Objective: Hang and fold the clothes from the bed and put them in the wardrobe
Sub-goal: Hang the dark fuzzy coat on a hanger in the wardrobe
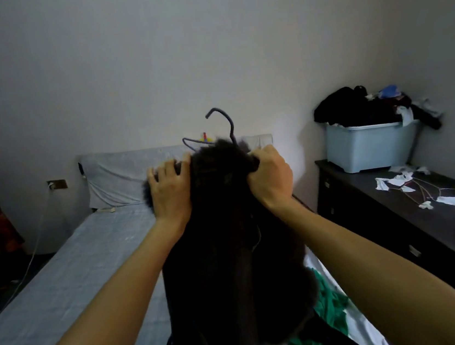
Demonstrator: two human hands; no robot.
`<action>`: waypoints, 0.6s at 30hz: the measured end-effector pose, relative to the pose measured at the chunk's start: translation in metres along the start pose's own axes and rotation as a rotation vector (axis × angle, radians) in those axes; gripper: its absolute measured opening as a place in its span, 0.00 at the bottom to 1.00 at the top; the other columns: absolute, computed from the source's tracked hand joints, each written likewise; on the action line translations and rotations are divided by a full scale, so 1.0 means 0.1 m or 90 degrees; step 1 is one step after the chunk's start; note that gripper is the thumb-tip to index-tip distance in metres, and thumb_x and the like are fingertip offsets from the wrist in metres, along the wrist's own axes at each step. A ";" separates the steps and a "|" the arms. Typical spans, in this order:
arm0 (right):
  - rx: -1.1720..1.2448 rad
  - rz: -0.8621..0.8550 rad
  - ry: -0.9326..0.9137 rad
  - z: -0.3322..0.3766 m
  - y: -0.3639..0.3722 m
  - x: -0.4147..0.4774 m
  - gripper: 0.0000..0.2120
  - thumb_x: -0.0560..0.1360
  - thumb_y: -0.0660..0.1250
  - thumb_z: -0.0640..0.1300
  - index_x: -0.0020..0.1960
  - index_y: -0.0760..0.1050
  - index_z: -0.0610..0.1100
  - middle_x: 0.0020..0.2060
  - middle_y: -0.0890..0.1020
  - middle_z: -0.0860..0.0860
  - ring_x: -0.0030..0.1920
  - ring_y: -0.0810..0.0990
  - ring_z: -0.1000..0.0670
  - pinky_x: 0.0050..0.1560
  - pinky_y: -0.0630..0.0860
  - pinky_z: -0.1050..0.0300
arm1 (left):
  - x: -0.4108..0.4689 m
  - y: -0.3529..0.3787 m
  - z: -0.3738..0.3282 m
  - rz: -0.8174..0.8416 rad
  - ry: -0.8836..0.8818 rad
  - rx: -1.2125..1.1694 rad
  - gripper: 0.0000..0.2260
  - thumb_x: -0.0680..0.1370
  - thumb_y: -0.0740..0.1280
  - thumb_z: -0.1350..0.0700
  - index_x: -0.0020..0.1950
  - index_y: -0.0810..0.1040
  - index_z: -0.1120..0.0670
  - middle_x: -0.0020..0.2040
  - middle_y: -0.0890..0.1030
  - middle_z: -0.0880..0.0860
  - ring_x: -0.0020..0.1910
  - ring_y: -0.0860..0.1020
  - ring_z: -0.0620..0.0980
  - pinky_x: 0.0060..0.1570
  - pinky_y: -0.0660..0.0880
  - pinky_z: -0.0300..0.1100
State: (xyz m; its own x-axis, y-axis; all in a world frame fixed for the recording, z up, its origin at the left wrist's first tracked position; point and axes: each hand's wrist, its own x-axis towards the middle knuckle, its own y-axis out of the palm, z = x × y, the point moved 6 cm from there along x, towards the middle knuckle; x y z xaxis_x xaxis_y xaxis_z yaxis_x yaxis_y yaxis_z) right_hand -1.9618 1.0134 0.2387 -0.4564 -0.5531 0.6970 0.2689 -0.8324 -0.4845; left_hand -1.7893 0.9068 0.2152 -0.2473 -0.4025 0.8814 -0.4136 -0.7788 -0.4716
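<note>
Green garment [331, 313]: nearest me, crumpled on the bed at 5 o'clock from the dark one, partly hidden behind it.
Dark garment [229, 243]: I hold it up in front of me over the bed; it hangs down between my forearms, its top edge bunched at my hands.
My left hand [169, 189]: at 9 o'clock of the garment's top, fingers spread and pressed flat against the fuzzy cloth, not closed around it.
My right hand [271, 177]: at 3 o'clock of the garment's top, fist clamped on a bunch of the dark cloth.
Hanger [222, 125]: its hook rises at 12 o'clock from the garment's top, between my two hands; one thin arm pokes out toward 10 o'clock above my left fingers. The rest is hidden inside the cloth.
Bed [75, 271]: grey checked sheet, running away from me at 9 o'clock of the garment, a pale cloth over the headboard at the far end.
Dresser [374, 211]: dark, at 3 o'clock beside the bed, with white scraps strewn on top.
Bin [366, 146]: pale blue, on the dresser's far end at 2 o'clock, heaped with dark clothes.
</note>
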 end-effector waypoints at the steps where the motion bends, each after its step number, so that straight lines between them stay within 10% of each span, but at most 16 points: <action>1: -0.012 -0.005 -0.016 0.01 -0.02 0.03 0.07 0.73 0.65 0.42 0.48 0.79 0.49 0.48 0.77 0.48 0.42 0.77 0.42 0.39 0.70 0.53 | 0.03 0.00 0.04 0.017 -0.019 -0.001 0.28 0.70 0.68 0.62 0.68 0.65 0.52 0.52 0.76 0.60 0.49 0.76 0.61 0.61 0.67 0.61; 8: -0.078 -0.030 -0.032 -0.12 -0.17 0.14 0.09 0.74 0.64 0.41 0.51 0.80 0.49 0.48 0.77 0.48 0.42 0.77 0.44 0.41 0.72 0.52 | -0.01 -0.03 0.05 0.111 -0.131 -0.081 0.23 0.71 0.67 0.58 0.65 0.70 0.55 0.51 0.76 0.62 0.46 0.75 0.63 0.55 0.66 0.56; 13: -0.040 0.102 0.055 -0.51 0.04 -0.12 0.07 0.66 0.63 0.39 0.39 0.76 0.50 0.41 0.77 0.50 0.40 0.77 0.46 0.39 0.73 0.54 | -0.16 0.02 -0.10 0.163 0.044 -0.127 0.20 0.73 0.66 0.65 0.65 0.73 0.60 0.53 0.78 0.63 0.34 0.78 0.67 0.31 0.74 0.53; 18: 0.112 0.280 0.158 -0.79 0.37 -0.68 0.16 0.69 0.67 0.46 0.56 0.79 0.52 0.45 0.83 0.49 0.44 0.80 0.50 0.45 0.72 0.59 | -0.32 0.11 -0.33 0.220 0.043 -0.164 0.16 0.77 0.62 0.62 0.65 0.72 0.57 0.56 0.75 0.63 0.42 0.78 0.67 0.39 0.74 0.55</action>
State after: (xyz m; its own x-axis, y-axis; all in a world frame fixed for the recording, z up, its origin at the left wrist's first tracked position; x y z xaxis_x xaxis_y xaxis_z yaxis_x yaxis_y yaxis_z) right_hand -1.9882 1.0228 0.1321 -0.4499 -0.8440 0.2920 0.6079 -0.5289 -0.5922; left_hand -1.8145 0.9268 0.1805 -0.4626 -0.5794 0.6710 -0.5000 -0.4545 -0.7371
